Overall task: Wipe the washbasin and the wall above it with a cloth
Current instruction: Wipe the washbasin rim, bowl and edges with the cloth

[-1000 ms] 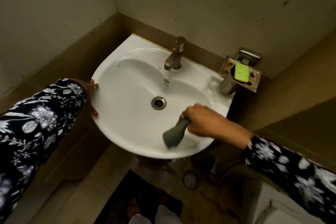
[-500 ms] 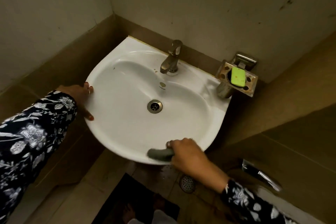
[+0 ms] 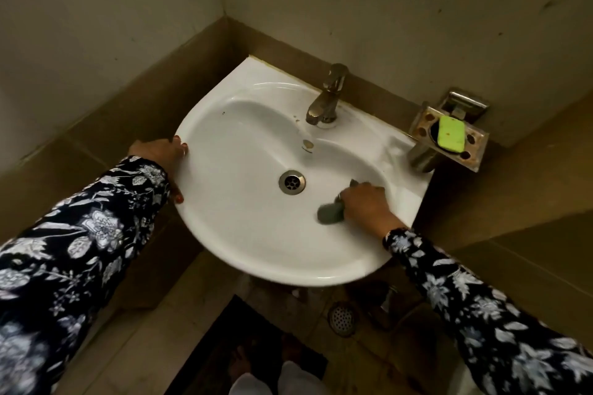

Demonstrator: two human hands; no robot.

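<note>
Right hand [image 3: 364, 202]: reached into the bowl from the lower right, knuckles up, fingers curled tight round a bunched grey cloth [image 3: 330, 212]; one end of the cloth poking out to the left of the fist and pressed on the inner slope of the white washbasin [image 3: 244, 234], right of the drain [image 3: 292, 182]. Left hand [image 3: 160, 154]: wrapped over the basin's left rim, thumb on top, fingers underneath, one red nail showing lower down the edge; a loose bracing hold, nothing carried. Both forearms in dark floral sleeves [image 3: 96, 234]. Tap [image 3: 327, 96] at the back edge, below the pale wall [image 3: 385, 3]. Green soap [image 3: 451, 137] in a metal dish [image 3: 478, 154] fixed just right of the basin. Floor drain [image 3: 342, 319] and dark mat [image 3: 224, 346] beneath. Change from half a second earlier: cloth and right hand up off the front rim and into the bowl's right side, close to the drain; left hand unmoved on the same rim spot; basin lower and further right in view.
</note>
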